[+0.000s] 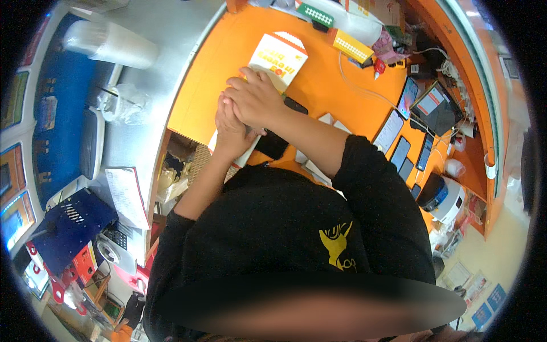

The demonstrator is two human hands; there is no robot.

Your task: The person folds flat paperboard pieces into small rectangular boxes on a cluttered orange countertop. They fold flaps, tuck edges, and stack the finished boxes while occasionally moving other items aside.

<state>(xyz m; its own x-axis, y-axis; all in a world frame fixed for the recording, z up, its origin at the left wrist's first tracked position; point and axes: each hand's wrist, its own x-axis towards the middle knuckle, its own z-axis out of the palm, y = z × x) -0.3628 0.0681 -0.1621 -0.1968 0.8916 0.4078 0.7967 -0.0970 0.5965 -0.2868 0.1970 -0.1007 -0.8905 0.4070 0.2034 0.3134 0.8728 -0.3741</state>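
Note:
A white carton (279,60) with yellow and orange print and a scalloped top flap lies on the orange desk in front of me. My right hand (254,100) rests palm down at the carton's near end, its fingers stretched out and lapping over the fingertips of my left hand. Below it, my left hand (231,134) has its fingers extended and its thumb apart, over a white edge (246,157) whose full shape is hidden. Beside my left thumb is a black flat object (272,145). A dark phone-like thing (295,106) shows partly behind my right wrist.
Several phones (390,130) and a tablet (437,108) lie on the orange desk (194,100) at the right, among white cables. A yellow box (351,45) and a green item (315,15) stand at the back. Left of the desk are a plastic-wrapped roll (111,44) and a notebook (126,196).

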